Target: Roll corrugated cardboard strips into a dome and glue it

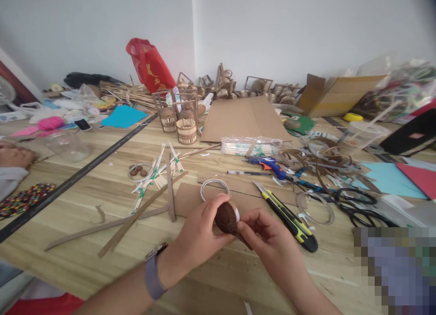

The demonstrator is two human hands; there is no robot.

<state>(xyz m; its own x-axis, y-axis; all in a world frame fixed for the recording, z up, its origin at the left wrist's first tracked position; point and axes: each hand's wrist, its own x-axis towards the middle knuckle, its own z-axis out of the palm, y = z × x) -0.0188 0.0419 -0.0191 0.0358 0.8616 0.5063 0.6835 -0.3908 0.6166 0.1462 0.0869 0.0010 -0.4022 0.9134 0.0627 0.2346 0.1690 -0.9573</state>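
A tightly wound brown coil of strip [225,217] sits in my left hand [204,226], thumb below and fingers over the top. At the coil's right side my right hand [267,235] pinches its edge, where a small white patch shows. A loose brown tail of strip [245,243] sticks out below the right fingertips. Just behind the coil, a roll of white tape [215,184] lies on a flat piece of cardboard [186,197]. To the right of my hands rests a yellow and black utility knife [289,217], blade pointing away.
Behind lie a blue glue gun [267,165], a pen [248,172] and bagged sticks [252,147]. Black scissors [363,208] and coiled brown strips [320,156] are at right. Small slatted baskets [186,132] stand farther back. Another person's hand [15,155] is at the left edge.
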